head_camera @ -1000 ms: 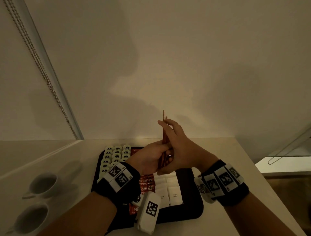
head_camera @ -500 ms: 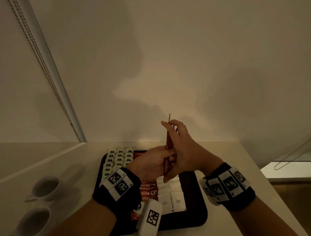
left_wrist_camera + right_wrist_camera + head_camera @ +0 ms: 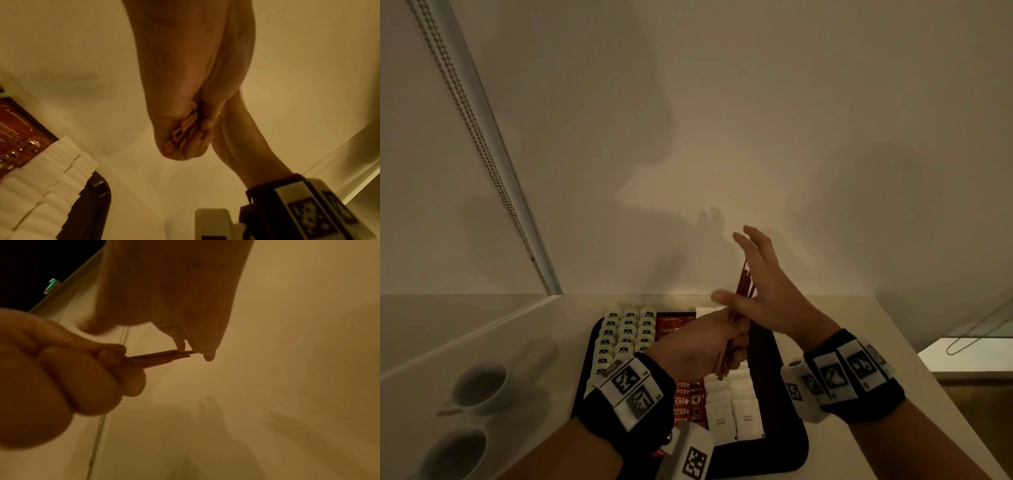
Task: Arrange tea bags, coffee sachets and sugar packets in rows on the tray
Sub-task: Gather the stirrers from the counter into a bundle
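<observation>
Head view, left hand [image 3: 702, 349] clenching thin reddish sachets [image 3: 741, 294], right hand [image 3: 774, 291] flat, released.

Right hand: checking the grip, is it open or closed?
Open: right hand fingers straight against the sachets the left hand grips.

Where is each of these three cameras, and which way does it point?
Head: worn on the head, looking down at the tray; both hands show.
Left wrist: looks along the left hand gripping the brown sachets.
Right wrist: looks along the right hand, fingers straight against the sachets' ends.
All three share the sachets.
</observation>
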A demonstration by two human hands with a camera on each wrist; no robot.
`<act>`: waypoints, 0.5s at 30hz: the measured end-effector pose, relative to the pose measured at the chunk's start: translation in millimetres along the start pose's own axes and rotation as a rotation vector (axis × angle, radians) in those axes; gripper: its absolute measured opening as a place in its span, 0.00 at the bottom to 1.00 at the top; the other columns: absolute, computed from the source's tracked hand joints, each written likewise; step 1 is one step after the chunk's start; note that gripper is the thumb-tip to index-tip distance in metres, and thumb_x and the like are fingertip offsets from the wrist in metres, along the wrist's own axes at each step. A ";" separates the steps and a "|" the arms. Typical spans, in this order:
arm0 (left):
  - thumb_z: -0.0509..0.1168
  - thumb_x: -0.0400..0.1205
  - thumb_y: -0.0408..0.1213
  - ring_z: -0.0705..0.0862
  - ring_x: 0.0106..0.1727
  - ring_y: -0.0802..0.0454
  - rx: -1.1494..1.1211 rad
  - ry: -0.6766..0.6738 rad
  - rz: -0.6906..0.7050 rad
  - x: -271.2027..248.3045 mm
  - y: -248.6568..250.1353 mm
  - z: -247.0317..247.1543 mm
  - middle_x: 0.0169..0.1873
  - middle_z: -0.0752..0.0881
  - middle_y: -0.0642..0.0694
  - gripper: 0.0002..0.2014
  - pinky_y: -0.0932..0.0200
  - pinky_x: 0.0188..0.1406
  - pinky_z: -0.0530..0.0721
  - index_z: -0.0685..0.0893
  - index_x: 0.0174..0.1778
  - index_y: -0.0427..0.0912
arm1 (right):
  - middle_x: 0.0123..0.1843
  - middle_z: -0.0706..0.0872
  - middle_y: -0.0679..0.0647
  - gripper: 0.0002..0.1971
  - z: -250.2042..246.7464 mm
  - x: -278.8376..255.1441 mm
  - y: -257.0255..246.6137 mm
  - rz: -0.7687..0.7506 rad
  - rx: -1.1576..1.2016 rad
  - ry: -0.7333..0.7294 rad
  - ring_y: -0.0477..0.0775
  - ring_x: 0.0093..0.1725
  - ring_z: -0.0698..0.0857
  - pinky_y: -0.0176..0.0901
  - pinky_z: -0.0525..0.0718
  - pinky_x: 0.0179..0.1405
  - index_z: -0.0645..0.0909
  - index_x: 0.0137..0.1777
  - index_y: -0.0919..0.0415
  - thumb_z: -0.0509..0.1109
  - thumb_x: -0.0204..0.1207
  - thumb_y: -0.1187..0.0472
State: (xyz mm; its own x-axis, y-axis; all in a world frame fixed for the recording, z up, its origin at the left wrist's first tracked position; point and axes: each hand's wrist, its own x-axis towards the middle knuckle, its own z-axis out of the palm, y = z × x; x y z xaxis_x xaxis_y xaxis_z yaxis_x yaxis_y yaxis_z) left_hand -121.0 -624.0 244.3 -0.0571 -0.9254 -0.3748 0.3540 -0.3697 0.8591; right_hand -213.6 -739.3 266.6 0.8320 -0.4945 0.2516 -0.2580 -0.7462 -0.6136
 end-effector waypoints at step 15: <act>0.56 0.86 0.33 0.87 0.44 0.49 -0.209 0.104 0.117 3.7 0.4 -5.9 0.43 0.87 0.42 0.12 0.61 0.39 0.85 0.81 0.60 0.36 | 0.82 0.39 0.46 0.69 9.9 -11.1 -10.2 -0.036 -0.234 -0.369 0.48 0.80 0.44 0.50 0.51 0.78 0.45 0.83 0.50 0.82 0.45 0.33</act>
State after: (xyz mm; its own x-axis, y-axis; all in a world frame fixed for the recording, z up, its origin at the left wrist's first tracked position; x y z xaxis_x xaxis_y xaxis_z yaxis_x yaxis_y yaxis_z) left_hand -115.5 -627.0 241.2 0.0884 -0.9432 -0.3201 0.5387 -0.2251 0.8119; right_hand -215.4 -721.8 262.7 0.9511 -0.3062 -0.0404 -0.2950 -0.8620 -0.4122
